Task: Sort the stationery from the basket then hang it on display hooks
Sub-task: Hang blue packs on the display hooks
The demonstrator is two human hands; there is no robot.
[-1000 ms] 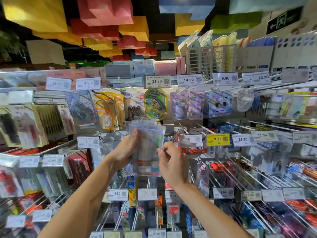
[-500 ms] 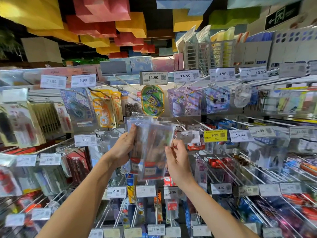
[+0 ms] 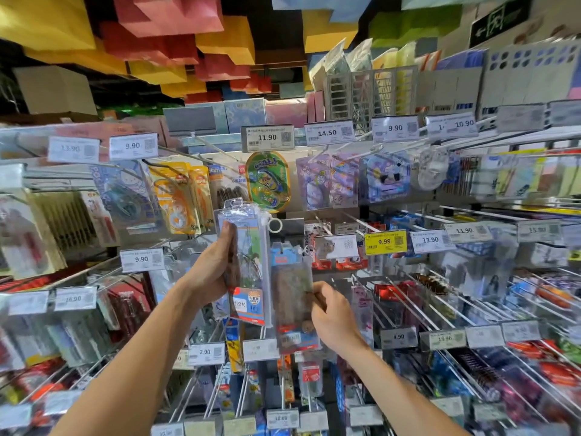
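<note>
Two clear stationery packets are up in front of the peg wall, side by side and just apart. The left hand [image 3: 209, 273] grips the taller one, a zip pouch [image 3: 248, 256] with a ring pull and an orange-and-blue label at its foot, fingers curled round its left edge. The right hand [image 3: 333, 314] pinches the blue-headed packet [image 3: 290, 297] by its right edge, fingertips closed on the film, and the hang hole at its top is free. This looks like the sorting step: one packet held apart, ready for a peg. To do it well, the person should match the header against the stock already hanging, then turn the packet square to the hook's tip and slide the hole on, gripping low so the top can be seen. The film looks slippery and floppy, so a firm pinch matters. Around them hang a green oval pack [image 3: 267, 180], a yellow 9.99 tag [image 3: 385, 242] and the wire display hooks [image 3: 217, 148]; the basket is out of sight
</note>
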